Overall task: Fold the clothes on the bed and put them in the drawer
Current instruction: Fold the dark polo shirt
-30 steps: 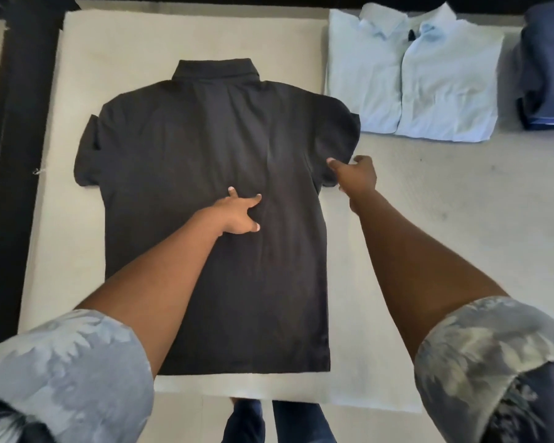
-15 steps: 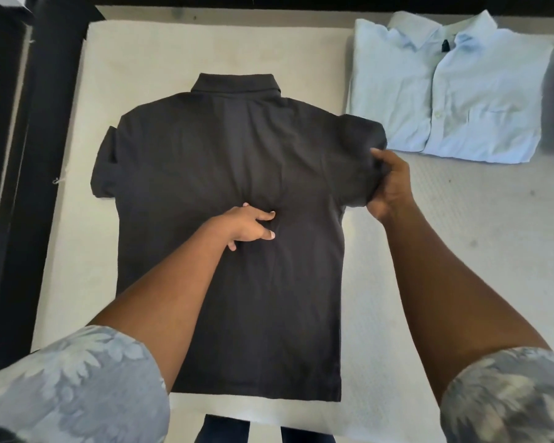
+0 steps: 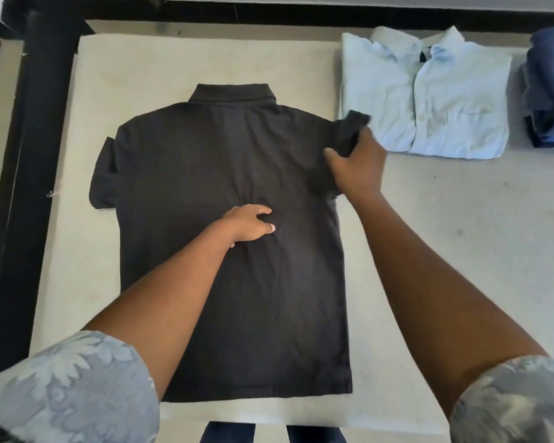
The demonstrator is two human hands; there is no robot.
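I see the black polo lying flat on the bed, soft and limp, so my left hand pinches its centre while my right hand grips the sleeve at two o'clock

Polo lies on bed, folded shirt rightward.

1. The only view, worn on the head, looks forward and steeply down onto the bed from its near edge.
2. It is close; the bed fills most of the wide frame.
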